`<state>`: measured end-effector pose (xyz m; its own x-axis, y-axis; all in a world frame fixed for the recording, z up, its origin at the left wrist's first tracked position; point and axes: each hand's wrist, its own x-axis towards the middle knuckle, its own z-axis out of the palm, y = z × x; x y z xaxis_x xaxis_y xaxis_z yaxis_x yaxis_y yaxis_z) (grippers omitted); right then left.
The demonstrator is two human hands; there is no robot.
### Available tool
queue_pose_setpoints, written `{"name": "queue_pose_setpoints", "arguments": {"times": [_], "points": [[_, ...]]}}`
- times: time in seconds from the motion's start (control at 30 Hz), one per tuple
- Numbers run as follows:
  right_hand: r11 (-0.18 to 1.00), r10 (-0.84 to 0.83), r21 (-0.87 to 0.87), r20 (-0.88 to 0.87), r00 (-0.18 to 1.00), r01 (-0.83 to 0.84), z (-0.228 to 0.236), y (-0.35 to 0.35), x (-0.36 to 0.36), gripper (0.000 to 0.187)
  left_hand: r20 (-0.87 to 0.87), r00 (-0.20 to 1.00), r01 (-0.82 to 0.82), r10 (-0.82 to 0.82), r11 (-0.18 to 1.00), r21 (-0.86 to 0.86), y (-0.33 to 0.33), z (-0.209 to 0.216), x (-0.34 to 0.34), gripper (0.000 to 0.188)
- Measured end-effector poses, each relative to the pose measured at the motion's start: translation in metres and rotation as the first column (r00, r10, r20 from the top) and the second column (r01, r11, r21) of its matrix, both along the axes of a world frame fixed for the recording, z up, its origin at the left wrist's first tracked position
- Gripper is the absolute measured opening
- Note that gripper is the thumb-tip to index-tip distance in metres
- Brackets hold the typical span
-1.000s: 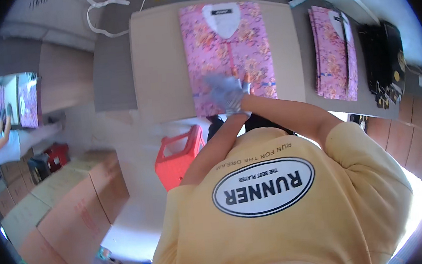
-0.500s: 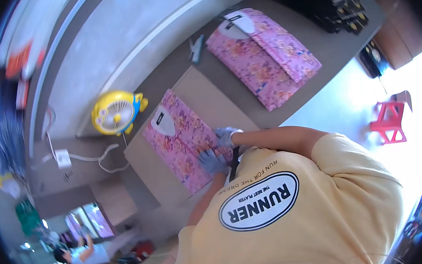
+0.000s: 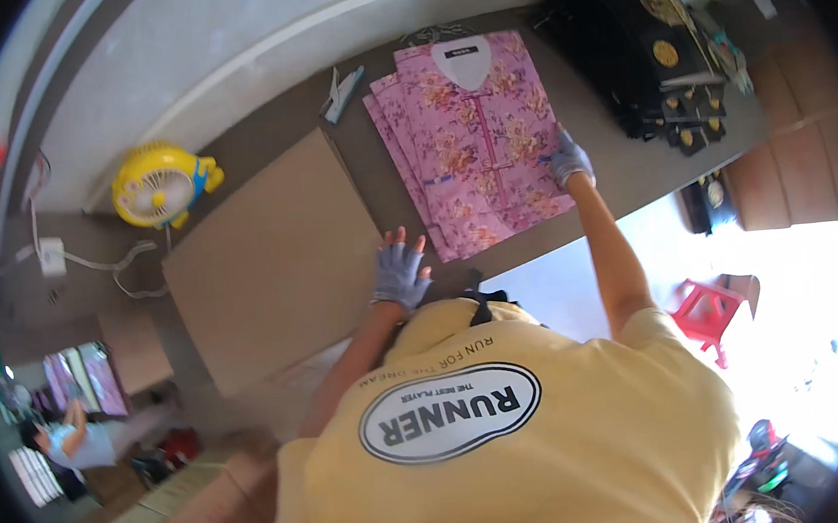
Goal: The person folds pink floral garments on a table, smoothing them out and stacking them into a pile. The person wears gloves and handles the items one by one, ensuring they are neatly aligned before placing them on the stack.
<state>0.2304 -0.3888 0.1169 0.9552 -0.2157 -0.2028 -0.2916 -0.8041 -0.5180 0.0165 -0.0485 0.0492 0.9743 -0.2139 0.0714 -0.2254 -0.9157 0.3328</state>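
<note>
A folded pink floral shirt [image 3: 512, 124] with a white inner neck and a dark label lies on top of other folded pink floral shirts [image 3: 388, 115], whose edges stick out on its left. My right hand [image 3: 572, 160], in a grey fingerless glove, grips the top shirt's right edge; part of its fingers is hidden. To the left, my left hand [image 3: 400, 271], gloved the same way, has its fingers spread and holds nothing. It is over the near right edge of a bare cardboard sheet [image 3: 275, 264], just left of the pile's lower corner.
A yellow fan [image 3: 158, 188] stands behind the board, with a white cable and power adapter [image 3: 52, 256] to its left. A blue-grey clipping tool [image 3: 343, 94] lies beside the pile. Black packages [image 3: 640, 53] fill the far right. A red stool [image 3: 708, 316] is on the floor; another person [image 3: 81, 440] works at far left.
The folded shirt has moved from the cardboard onto the pile at the right. My right hand went with it, while my left hand has come off the shirt. The view has shifted.
</note>
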Motion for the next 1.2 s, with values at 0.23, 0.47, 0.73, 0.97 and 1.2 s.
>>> {"name": "queue_pose_setpoints", "arguments": {"times": [0.23, 0.47, 0.73, 0.97, 1.2], "points": [[0.91, 0.047, -0.39, 0.434, 0.9, 0.141, -0.029, 0.023, -0.005, 0.063, 0.032, 0.994, -0.101, 0.1, 0.995, 0.01, 0.028, 0.003, -0.037, 0.052], [0.756, 0.648, -0.113, 0.273, 0.711, -0.645, -0.015, 0.261, -0.079, 0.063, 0.019, 0.97, -0.244, 0.244, 0.969, -0.036, 0.089, -0.009, -0.081, 0.051], [0.882, 0.325, -0.331, -0.09, 0.941, -0.336, -0.038, 0.361, -0.11, 0.052, 0.176, 0.943, -0.261, 0.283, 0.956, -0.135, 0.171, -0.025, -0.149, 0.047], [0.942, 0.22, -0.287, 0.13, 0.967, -0.175, -0.046, 0.309, -0.07, 0.035, -0.008, 0.808, -0.583, 0.589, 0.799, -0.147, 0.318, -0.022, -0.2, 0.045], [0.916, 0.34, 0.182, 0.12, 0.933, -0.357, -0.044, 0.262, -0.025, 0.029, 0.075, 0.372, -0.92, 0.925, 0.378, -0.106, 0.419, -0.03, -0.184, 0.038]]}}
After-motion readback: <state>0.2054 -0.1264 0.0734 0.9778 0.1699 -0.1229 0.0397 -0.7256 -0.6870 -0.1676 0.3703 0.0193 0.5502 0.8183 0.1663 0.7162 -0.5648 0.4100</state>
